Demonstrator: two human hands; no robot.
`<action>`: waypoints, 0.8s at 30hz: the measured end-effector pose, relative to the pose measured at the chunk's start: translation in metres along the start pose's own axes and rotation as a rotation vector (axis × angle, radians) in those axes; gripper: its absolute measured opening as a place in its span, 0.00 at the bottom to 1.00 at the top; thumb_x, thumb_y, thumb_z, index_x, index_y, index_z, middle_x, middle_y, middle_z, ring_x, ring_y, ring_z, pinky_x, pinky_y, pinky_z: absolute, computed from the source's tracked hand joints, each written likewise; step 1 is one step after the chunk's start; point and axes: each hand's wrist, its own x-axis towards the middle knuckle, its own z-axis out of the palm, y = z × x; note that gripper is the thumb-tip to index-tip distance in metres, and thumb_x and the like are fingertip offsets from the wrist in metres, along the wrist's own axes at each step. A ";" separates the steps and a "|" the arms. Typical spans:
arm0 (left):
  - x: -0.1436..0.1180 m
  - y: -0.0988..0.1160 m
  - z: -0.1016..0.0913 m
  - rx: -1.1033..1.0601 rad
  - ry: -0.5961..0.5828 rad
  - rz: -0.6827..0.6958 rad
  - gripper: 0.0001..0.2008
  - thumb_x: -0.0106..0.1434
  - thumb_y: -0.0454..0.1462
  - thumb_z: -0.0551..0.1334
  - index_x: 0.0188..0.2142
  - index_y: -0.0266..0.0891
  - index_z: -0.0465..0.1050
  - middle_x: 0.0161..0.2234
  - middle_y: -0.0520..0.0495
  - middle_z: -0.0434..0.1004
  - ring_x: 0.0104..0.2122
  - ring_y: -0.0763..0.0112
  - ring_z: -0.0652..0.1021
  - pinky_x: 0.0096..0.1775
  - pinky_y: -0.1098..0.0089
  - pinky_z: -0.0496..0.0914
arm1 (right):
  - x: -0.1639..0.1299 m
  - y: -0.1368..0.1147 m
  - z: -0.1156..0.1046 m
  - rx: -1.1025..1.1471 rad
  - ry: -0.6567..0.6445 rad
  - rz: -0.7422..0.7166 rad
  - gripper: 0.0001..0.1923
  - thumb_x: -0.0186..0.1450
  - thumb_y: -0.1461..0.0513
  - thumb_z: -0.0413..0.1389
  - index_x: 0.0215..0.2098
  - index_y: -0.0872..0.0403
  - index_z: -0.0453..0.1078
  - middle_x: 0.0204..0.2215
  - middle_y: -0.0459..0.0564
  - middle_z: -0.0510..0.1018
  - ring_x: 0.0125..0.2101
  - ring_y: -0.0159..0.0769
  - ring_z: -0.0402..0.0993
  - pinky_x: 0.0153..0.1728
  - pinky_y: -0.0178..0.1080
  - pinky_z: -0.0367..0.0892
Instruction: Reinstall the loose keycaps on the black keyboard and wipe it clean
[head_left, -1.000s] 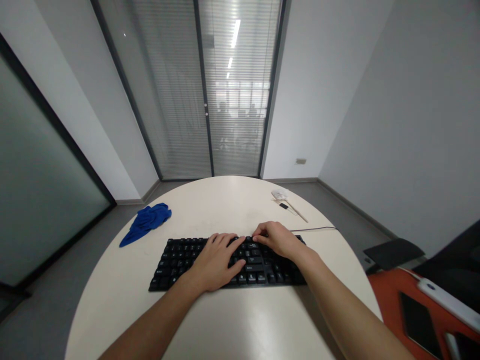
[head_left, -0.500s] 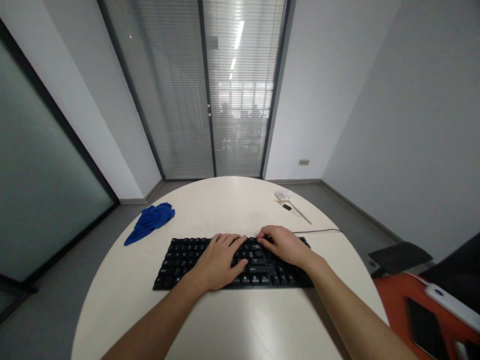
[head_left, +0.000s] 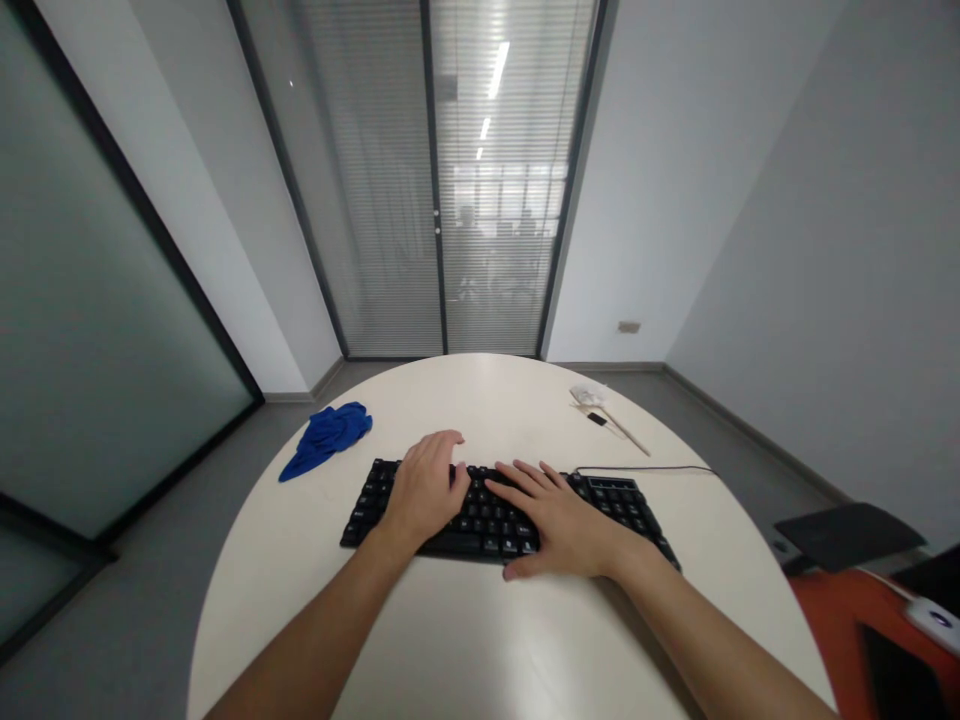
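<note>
One black full-size plastic keyboard (head_left: pixel 510 510) with low matte keys and a thin black cable (head_left: pixel 645 468) running off its far right corner, lying at the middle of the round cream desk (head_left: pixel 480 640). Two hands on it, both open and gripping nothing: left hand (head_left: pixel 424 488) palm-down over the left keys, right hand (head_left: pixel 559 520) fingers spread flat across the centre keys. One crumpled blue cloth (head_left: pixel 328 438) sits far left, well apart from the keyboard.
</note>
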 end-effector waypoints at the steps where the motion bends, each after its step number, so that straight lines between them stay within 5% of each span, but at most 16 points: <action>1: 0.002 -0.011 -0.005 0.033 0.041 -0.050 0.15 0.65 0.34 0.56 0.51 0.38 0.67 0.50 0.41 0.74 0.52 0.57 0.73 0.56 0.56 0.67 | 0.000 0.003 -0.001 0.000 0.000 0.002 0.57 0.52 0.35 0.62 0.72 0.44 0.48 0.72 0.53 0.43 0.70 0.61 0.38 0.67 0.64 0.33; 5: 0.002 -0.075 -0.022 0.212 0.100 -0.334 0.20 0.67 0.38 0.55 0.57 0.38 0.69 0.61 0.37 0.66 0.59 0.51 0.69 0.60 0.54 0.63 | -0.001 0.014 -0.004 -0.006 0.010 0.015 0.56 0.52 0.35 0.62 0.72 0.42 0.48 0.72 0.51 0.43 0.70 0.60 0.38 0.67 0.63 0.33; 10: -0.016 -0.141 -0.024 0.357 0.021 -0.659 0.28 0.68 0.48 0.55 0.66 0.45 0.61 0.67 0.35 0.53 0.64 0.40 0.60 0.61 0.44 0.57 | -0.001 0.023 -0.006 -0.008 0.030 0.033 0.55 0.53 0.36 0.62 0.71 0.40 0.48 0.72 0.48 0.43 0.70 0.59 0.40 0.67 0.63 0.33; 13: -0.022 -0.153 -0.019 0.342 -0.073 -0.735 0.29 0.66 0.53 0.55 0.62 0.44 0.66 0.66 0.34 0.56 0.64 0.38 0.60 0.60 0.43 0.56 | -0.003 0.029 -0.007 -0.016 0.046 0.056 0.55 0.52 0.37 0.63 0.71 0.40 0.49 0.72 0.49 0.44 0.69 0.61 0.42 0.67 0.64 0.35; 19: -0.017 -0.156 -0.018 0.345 -0.034 -0.761 0.18 0.63 0.51 0.59 0.37 0.38 0.71 0.46 0.35 0.71 0.48 0.46 0.74 0.52 0.50 0.66 | -0.010 0.039 -0.012 -0.048 0.052 0.131 0.54 0.53 0.37 0.62 0.71 0.43 0.50 0.72 0.52 0.45 0.69 0.61 0.44 0.66 0.65 0.37; 24: -0.015 -0.157 -0.018 0.270 -0.017 -0.654 0.21 0.59 0.40 0.63 0.51 0.36 0.67 0.49 0.37 0.71 0.49 0.54 0.74 0.52 0.61 0.68 | -0.011 0.039 -0.015 -0.047 0.049 0.151 0.54 0.53 0.37 0.62 0.71 0.45 0.50 0.72 0.52 0.46 0.69 0.60 0.42 0.67 0.64 0.36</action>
